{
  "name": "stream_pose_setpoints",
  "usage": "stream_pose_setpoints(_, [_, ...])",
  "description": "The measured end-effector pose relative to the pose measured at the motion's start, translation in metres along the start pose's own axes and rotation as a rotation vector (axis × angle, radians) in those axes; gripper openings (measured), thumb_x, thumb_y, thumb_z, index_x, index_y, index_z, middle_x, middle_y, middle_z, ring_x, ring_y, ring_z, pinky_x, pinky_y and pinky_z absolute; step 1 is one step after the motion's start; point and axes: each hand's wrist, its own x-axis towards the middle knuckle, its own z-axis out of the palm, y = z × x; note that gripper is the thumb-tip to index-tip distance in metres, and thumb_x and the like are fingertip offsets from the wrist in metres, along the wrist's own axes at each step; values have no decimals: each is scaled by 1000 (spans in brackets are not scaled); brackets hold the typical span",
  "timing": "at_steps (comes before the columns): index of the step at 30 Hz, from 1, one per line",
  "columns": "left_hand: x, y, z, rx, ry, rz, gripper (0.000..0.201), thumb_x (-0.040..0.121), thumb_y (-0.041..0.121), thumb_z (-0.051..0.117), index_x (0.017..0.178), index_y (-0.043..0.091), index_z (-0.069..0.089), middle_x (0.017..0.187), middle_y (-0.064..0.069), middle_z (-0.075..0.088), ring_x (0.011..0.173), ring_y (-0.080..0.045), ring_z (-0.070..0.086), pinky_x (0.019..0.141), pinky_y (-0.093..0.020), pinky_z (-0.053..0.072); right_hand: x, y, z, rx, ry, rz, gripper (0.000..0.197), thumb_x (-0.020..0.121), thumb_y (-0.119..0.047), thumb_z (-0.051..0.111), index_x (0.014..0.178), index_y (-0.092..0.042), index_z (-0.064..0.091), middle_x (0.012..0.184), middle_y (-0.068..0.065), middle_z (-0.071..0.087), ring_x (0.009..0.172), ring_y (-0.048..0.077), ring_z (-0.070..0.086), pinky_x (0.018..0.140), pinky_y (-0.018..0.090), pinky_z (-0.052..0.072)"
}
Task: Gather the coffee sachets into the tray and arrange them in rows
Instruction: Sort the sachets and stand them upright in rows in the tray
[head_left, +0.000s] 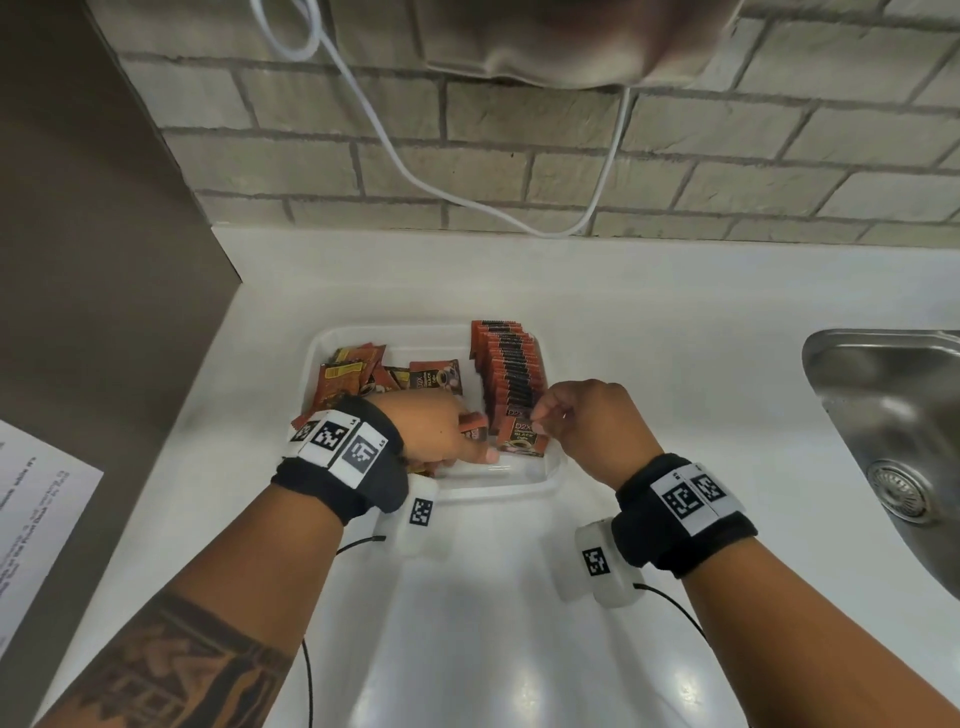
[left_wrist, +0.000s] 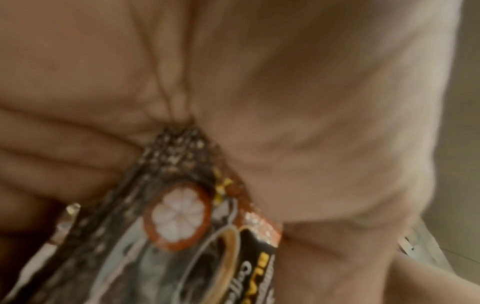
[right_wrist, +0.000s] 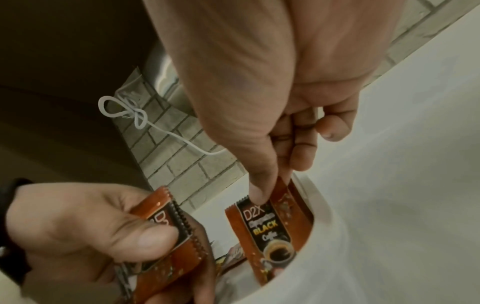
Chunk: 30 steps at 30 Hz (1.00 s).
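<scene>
1. A white tray (head_left: 550, 480) sits on the counter (head_left: 649, 291), and every sachet I can see is already inside it or in a hand; none lies loose on the counter.
2. Along the tray's right side one row (head_left: 511, 366) stands finished-looking, sachets packed on edge one behind another.
3. The right hand (head_left: 592, 421) pinches the top of the front sachet (head_left: 523, 440) of that row between thumb and forefinger, the other fingers curled in; the sachet stands upright against the row, by the tray's near right corner.
4. The left hand (head_left: 441, 431) grips a small bunch of sachets (right_wrist: 166, 242), thumb pressed across the top one, just left of the row. How many it holds I cannot tell.
5. On the tray's left side a pile (head_left: 358, 376) lies jumbled, at all angles, with one sachet (head_left: 435, 379) lying face up between the pile and the row.
6. My reading: gathering looks done, arranging is partly done. One row is nearly complete; the bunch in hand and the left pile remain to be lined up.
</scene>
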Motion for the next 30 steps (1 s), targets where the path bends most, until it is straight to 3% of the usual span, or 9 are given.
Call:
stream_pose_setpoints(2, [6,11,5,-50,-61,40,53,88,67,60,102,17,70,90,-1,75,80,-18,71,76,-30,56,4,-3,1,0,-15,5,11,88,-8,69,83,-17,74,73,-14,65,58,-11,58,59,2,39])
stream_pose_setpoints(5, [18,24,10,-39,-106,88,58,88,66,60,119,18,68,101,-3,75,91,-21,70,86,-32,57,8,-5,2,-79,-28,-8,13,88,-11,66,86,-19,75,82,-10,68,65,-1,56,59,3,38])
stream_pose_setpoints(6, [22,27,12,-55,-125,91,59,88,65,61,122,16,67,98,-3,74,87,-22,69,83,-31,56,10,-5,2,-90,-29,-8,13,89,-11,65,88,-19,75,85,-9,69,69,3,57,59,4,38])
stream_pose_setpoints(9, [33,31,16,-100,-177,72,47,89,61,64,96,14,68,74,0,65,66,-16,58,62,-24,48,13,-3,5,-83,-31,12,13,89,-11,66,89,-19,76,85,-9,70,75,8,60,59,5,36])
stream_pose_setpoints(11, [38,32,17,-84,-184,59,47,88,63,64,84,16,65,72,-1,65,65,-17,57,64,-27,48,14,-1,6,-62,-16,18,11,87,-10,69,90,-18,76,83,-9,69,71,5,58,59,5,37])
stream_pose_setpoints(16, [46,32,16,-55,-173,33,62,86,66,62,104,8,72,99,-9,77,75,-17,63,79,-35,56,17,3,6,-14,14,23,13,80,-7,75,89,-17,72,80,-7,67,63,-2,53,56,6,38])
stream_pose_setpoints(22, [48,32,17,-91,-189,53,63,87,64,63,106,5,72,83,-2,71,73,-17,61,73,-31,50,17,3,8,-4,29,13,19,78,-5,76,86,-20,67,80,-4,68,65,4,56,55,9,37])
stream_pose_setpoints(27, [41,32,16,-169,-212,84,59,91,57,64,105,0,71,80,-2,68,72,-17,59,73,-30,50,15,3,8,-1,19,13,20,79,-4,75,84,-21,66,77,-9,65,63,-2,55,56,7,40])
stream_pose_setpoints(30, [34,30,13,-156,-187,84,46,91,48,68,109,6,73,87,-4,74,75,-15,63,76,-30,54,13,2,6,14,31,0,21,79,-4,76,83,-23,65,77,-10,64,63,-3,54,58,5,40])
